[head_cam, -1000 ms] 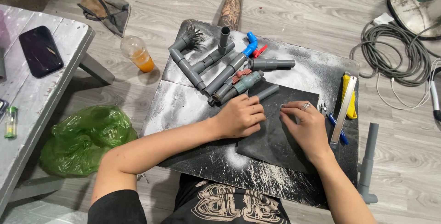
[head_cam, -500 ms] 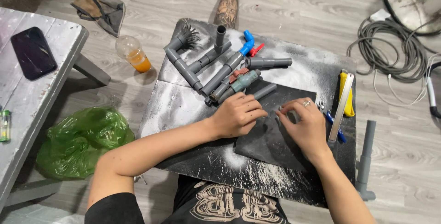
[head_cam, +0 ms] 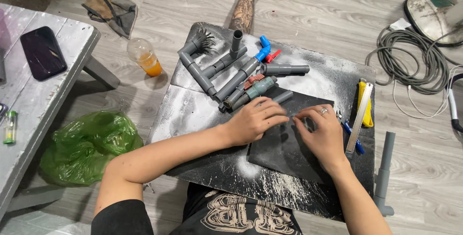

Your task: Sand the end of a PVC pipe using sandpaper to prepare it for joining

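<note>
Single head view, looking steeply down, close over dusty board (head_cam: 202, 109).

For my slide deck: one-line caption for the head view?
Both hands press on a dark sheet beside grey pipe fittings on a dusty board.

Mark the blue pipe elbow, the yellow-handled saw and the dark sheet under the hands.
blue plastic pipe elbow (head_cam: 264, 50), head view, on its bend.
yellow-handled saw (head_cam: 363, 101), head view, on the handle.
dark flat sheet (head_cam: 284, 150), head view, bare middle.

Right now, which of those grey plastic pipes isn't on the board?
The grey plastic pipe standing alone on the floor at the board's right edge; the others lie on top.
</note>
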